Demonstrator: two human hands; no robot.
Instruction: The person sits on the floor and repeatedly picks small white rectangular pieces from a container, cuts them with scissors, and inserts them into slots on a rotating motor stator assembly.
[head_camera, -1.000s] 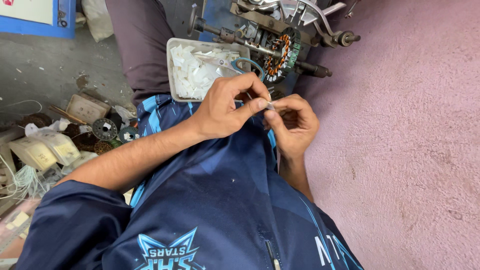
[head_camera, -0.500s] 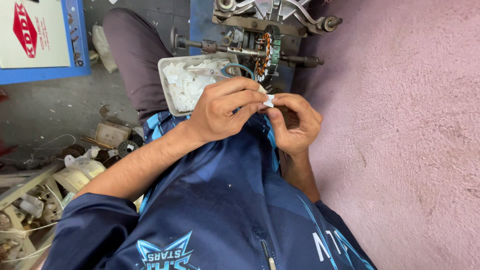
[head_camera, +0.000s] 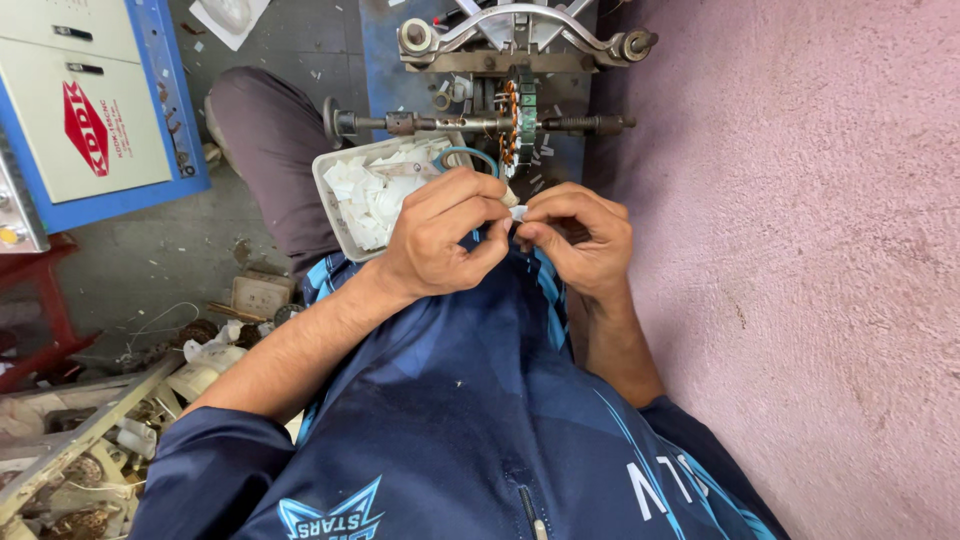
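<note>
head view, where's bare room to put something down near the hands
Bare grey floor lies between the blue-edged cabinet and the person's knee. The pink surface right of the right hand is bare. Crowded: the tray of white pieces by the left hand, the winding jig, and the scrap pile lower left.

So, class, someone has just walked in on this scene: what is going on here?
A seated person pinches a small white paper slip between the left hand and right hand, held close over the lap. A white rectangular plastic tray of similar slips rests on the knee. Ahead, a copper-wound motor stator sits on a horizontal metal shaft.
</note>
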